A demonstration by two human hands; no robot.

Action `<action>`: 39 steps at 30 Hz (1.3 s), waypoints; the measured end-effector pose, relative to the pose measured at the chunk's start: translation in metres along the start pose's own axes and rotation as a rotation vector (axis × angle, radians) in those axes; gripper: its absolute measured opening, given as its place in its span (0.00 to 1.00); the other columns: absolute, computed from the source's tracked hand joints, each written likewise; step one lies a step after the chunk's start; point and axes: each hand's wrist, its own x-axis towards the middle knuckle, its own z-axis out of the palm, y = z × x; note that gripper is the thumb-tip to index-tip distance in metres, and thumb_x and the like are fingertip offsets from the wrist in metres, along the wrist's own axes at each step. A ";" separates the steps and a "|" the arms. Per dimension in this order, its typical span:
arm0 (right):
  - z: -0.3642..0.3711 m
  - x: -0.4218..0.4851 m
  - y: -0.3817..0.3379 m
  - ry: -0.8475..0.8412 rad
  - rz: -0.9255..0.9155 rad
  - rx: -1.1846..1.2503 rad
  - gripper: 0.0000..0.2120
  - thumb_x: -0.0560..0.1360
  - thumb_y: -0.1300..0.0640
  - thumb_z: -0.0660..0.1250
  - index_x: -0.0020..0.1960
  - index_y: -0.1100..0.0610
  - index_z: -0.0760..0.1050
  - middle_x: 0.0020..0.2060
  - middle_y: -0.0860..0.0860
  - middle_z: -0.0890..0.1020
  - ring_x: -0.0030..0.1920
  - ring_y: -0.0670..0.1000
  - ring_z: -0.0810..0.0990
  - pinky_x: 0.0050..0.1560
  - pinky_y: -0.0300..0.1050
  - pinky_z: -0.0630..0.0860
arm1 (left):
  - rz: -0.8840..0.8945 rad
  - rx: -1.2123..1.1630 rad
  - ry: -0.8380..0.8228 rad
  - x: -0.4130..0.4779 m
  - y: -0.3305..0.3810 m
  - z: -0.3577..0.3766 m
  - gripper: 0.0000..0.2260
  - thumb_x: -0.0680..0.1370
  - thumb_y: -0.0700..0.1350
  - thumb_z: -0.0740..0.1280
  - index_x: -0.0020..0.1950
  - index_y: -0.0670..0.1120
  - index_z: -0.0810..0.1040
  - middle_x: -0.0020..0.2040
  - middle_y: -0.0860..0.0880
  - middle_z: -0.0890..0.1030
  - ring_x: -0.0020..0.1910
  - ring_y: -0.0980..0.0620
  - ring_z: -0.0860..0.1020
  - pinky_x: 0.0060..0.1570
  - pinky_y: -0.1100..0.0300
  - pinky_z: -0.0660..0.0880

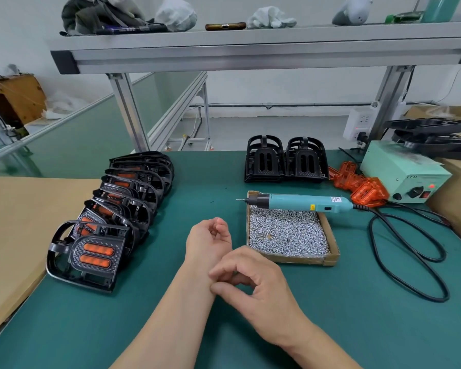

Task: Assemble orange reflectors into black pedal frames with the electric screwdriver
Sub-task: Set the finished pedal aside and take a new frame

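Head view: I saw the left hand (208, 241) loosely curled, empty; the right hand (256, 286) curled against its wrist (holding nothing). The electric screwdriver (298, 202) lay beyond the right hand, across the screw box (330, 258).

A white wall (277, 86) backs the green-topped bench (117, 328) under an aluminium shelf (250, 53).

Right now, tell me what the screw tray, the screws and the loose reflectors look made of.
Screw tray: brown cardboard, matte, judging by its raw fibrous rim. Screws: metal, probably plated steel, given the bright silvery glints. Loose reflectors: translucent orange plastic, glossy, with light showing through the ribs.
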 end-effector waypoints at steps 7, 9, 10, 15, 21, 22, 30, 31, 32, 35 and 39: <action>-0.009 0.000 -0.003 -0.449 0.055 -0.345 0.13 0.77 0.50 0.71 0.39 0.57 0.80 0.37 0.49 0.78 0.38 0.47 0.76 0.43 0.42 0.73 | 0.117 0.080 0.048 0.018 0.010 0.002 0.06 0.79 0.32 0.60 0.44 0.38 0.73 0.37 0.45 0.72 0.21 0.54 0.73 0.20 0.69 0.68; -0.014 0.006 -0.001 -0.442 0.056 -0.434 0.18 0.79 0.47 0.69 0.37 0.59 0.78 0.34 0.51 0.76 0.36 0.50 0.73 0.41 0.47 0.71 | 0.190 0.172 0.045 0.024 0.013 0.002 0.05 0.80 0.35 0.63 0.44 0.38 0.73 0.35 0.46 0.71 0.19 0.55 0.73 0.20 0.69 0.69; -0.018 0.012 -0.001 -0.385 0.058 -0.431 0.13 0.78 0.49 0.70 0.39 0.57 0.79 0.36 0.49 0.76 0.36 0.48 0.73 0.42 0.44 0.71 | 0.234 0.238 0.039 0.027 0.012 0.002 0.06 0.80 0.37 0.65 0.43 0.39 0.74 0.33 0.47 0.71 0.19 0.56 0.73 0.20 0.69 0.69; -0.048 0.055 0.006 -0.143 0.095 -0.430 0.08 0.75 0.61 0.72 0.52 0.51 0.80 0.50 0.46 0.79 0.40 0.46 0.79 0.44 0.31 0.67 | 0.583 0.698 -0.016 0.035 0.001 -0.009 0.09 0.79 0.42 0.67 0.41 0.43 0.72 0.23 0.51 0.73 0.22 0.53 0.72 0.27 0.60 0.70; -0.093 0.113 0.021 0.105 0.143 -0.495 0.05 0.77 0.60 0.71 0.48 0.51 0.81 0.49 0.43 0.80 0.43 0.40 0.78 0.44 0.26 0.70 | 0.813 1.089 -0.062 0.037 -0.012 -0.021 0.06 0.79 0.41 0.66 0.41 0.44 0.75 0.28 0.41 0.79 0.20 0.54 0.73 0.24 0.65 0.70; -0.100 0.123 0.024 0.113 0.145 -0.531 0.06 0.77 0.59 0.70 0.48 0.49 0.81 0.49 0.42 0.80 0.43 0.39 0.78 0.44 0.26 0.69 | 0.826 1.103 -0.061 0.037 -0.013 -0.020 0.07 0.79 0.41 0.66 0.41 0.44 0.75 0.29 0.40 0.79 0.19 0.54 0.73 0.23 0.67 0.69; -0.150 0.200 0.078 0.012 0.403 -1.083 0.18 0.78 0.60 0.69 0.68 0.53 0.77 0.63 0.54 0.75 0.61 0.57 0.78 0.64 0.53 0.75 | 0.870 1.143 -0.119 0.040 -0.015 -0.018 0.08 0.79 0.39 0.66 0.40 0.42 0.74 0.31 0.37 0.78 0.20 0.56 0.72 0.22 0.67 0.68; -0.153 0.205 0.083 -0.021 0.427 -1.141 0.19 0.78 0.60 0.69 0.69 0.53 0.76 0.64 0.55 0.74 0.62 0.58 0.77 0.63 0.53 0.75 | 0.874 1.145 -0.121 0.040 -0.014 -0.018 0.08 0.79 0.39 0.66 0.39 0.42 0.74 0.31 0.37 0.78 0.20 0.56 0.73 0.22 0.67 0.68; -0.156 0.209 0.088 -0.048 0.443 -1.194 0.20 0.78 0.60 0.69 0.70 0.53 0.75 0.65 0.55 0.73 0.63 0.58 0.77 0.62 0.52 0.75 | 0.876 1.147 -0.122 0.041 -0.015 -0.017 0.08 0.79 0.39 0.66 0.39 0.42 0.74 0.31 0.37 0.78 0.20 0.56 0.73 0.22 0.68 0.68; -0.161 0.216 0.096 -0.081 0.450 -1.324 0.18 0.78 0.59 0.70 0.67 0.55 0.77 0.62 0.57 0.73 0.59 0.60 0.78 0.57 0.52 0.77 | 0.870 1.154 -0.128 0.042 -0.015 -0.018 0.08 0.79 0.40 0.66 0.39 0.42 0.74 0.31 0.37 0.78 0.20 0.55 0.73 0.23 0.68 0.69; -0.160 0.222 0.097 -0.118 0.423 -1.368 0.14 0.75 0.55 0.74 0.59 0.56 0.78 0.57 0.56 0.73 0.51 0.58 0.77 0.47 0.49 0.75 | 0.869 1.155 -0.125 0.043 -0.015 -0.018 0.08 0.79 0.40 0.66 0.40 0.42 0.74 0.31 0.37 0.78 0.20 0.55 0.73 0.23 0.67 0.69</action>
